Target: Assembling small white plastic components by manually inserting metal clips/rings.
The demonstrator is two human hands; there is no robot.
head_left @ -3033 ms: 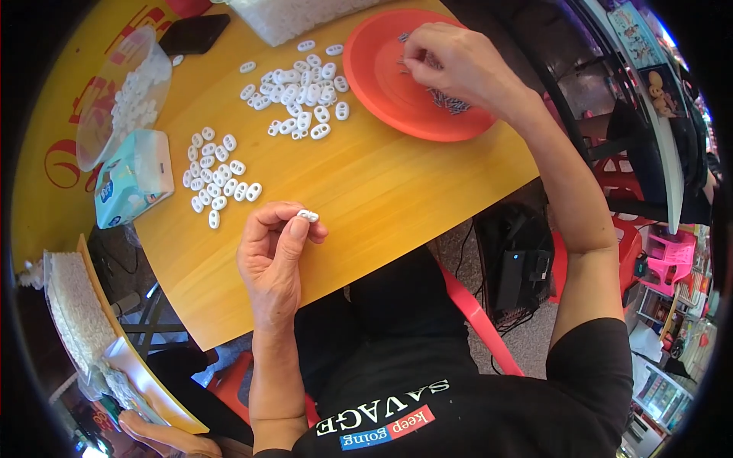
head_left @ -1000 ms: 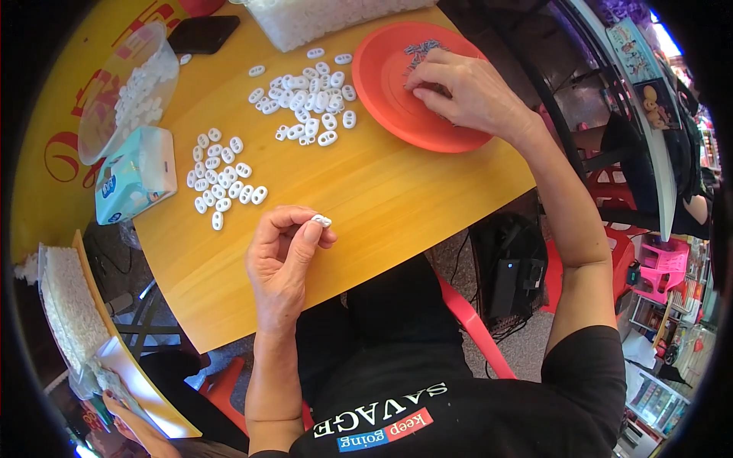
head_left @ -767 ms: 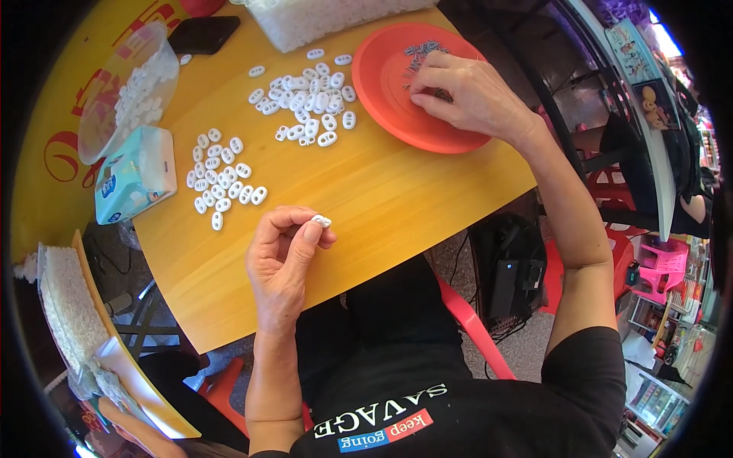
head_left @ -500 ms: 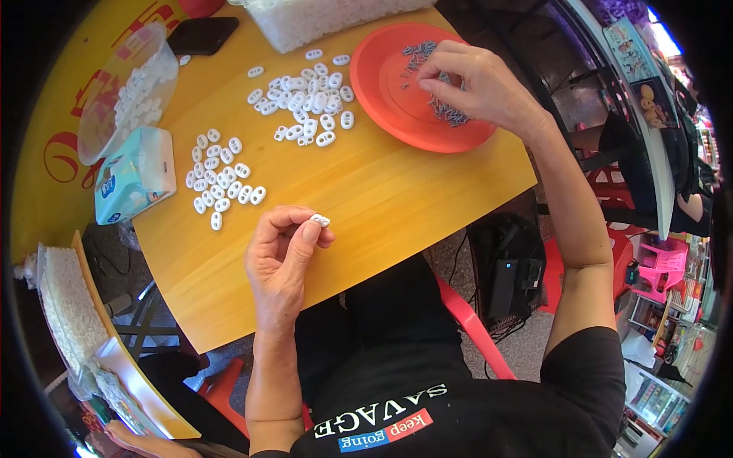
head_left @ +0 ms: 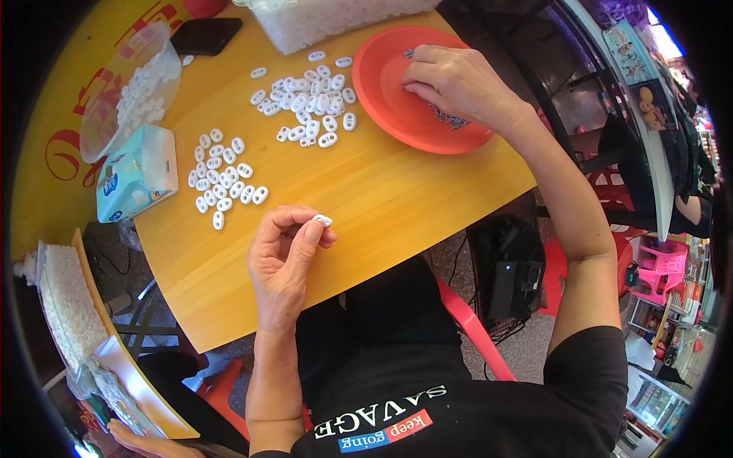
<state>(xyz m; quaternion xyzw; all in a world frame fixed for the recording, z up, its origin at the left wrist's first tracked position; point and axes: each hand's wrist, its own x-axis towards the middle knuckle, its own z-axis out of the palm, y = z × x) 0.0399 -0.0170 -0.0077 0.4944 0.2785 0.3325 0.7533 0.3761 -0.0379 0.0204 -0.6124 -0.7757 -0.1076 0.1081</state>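
My left hand pinches a small white plastic piece between thumb and fingertips above the table's near edge. At the far right, my right hand reaches into a round red dish. Its fingers are bent and drawn together, but the fingertips' contents are hidden. Small grey metal screws show in the dish beneath the hand. Left of the dish lies a loose heap of white oval pieces with two holes each. A second, smaller group of white ovals lies farther left.
On the yellow table stand a clear bin of white parts, a clear bowl of white pieces and a blue tissue pack. A black phone lies at the back. Another person's hand shows lower left.
My right hand has shifted left inside the red dish, and its fingers have come closer together. My left hand still holds the white piece in nearly the same place.
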